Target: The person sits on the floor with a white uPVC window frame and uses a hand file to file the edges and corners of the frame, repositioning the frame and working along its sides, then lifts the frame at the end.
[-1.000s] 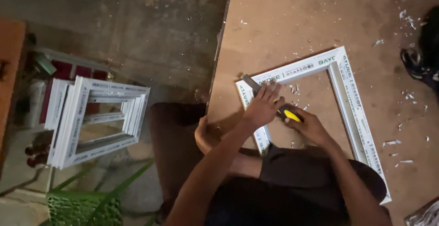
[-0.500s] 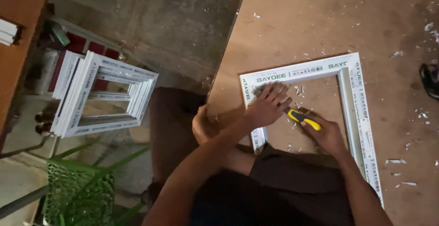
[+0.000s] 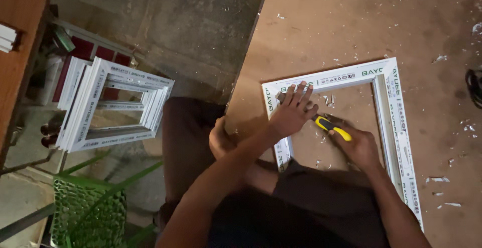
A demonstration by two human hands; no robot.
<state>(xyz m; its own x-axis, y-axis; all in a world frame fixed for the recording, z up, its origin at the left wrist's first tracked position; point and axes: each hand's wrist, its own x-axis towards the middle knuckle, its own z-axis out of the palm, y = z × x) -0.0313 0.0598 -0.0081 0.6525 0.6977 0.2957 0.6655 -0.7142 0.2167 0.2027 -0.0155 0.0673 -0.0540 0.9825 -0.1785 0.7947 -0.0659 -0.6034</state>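
Observation:
A white plastic window frame (image 3: 391, 107) lies flat on a brown wooden board (image 3: 351, 22). My left hand (image 3: 291, 112) presses down with spread fingers on the frame's near-left corner. My right hand (image 3: 359, 145) grips a utility knife with a yellow and black handle (image 3: 332, 127), its tip pointing toward that same corner, just under my left fingers. The blade itself is hidden by my left hand. White shavings lie inside the frame around the knife.
Several more white frames (image 3: 110, 105) lean together on the concrete floor at the left. A green plastic crate (image 3: 88, 215) stands at the lower left, a wooden surface (image 3: 17, 67) at the far left. A dark object (image 3: 474, 85) sits at the board's right edge.
My left hand stays pressed on the frame's corner. My right hand with the knife has shifted slightly along the frame's inner edge. The camera view has drifted.

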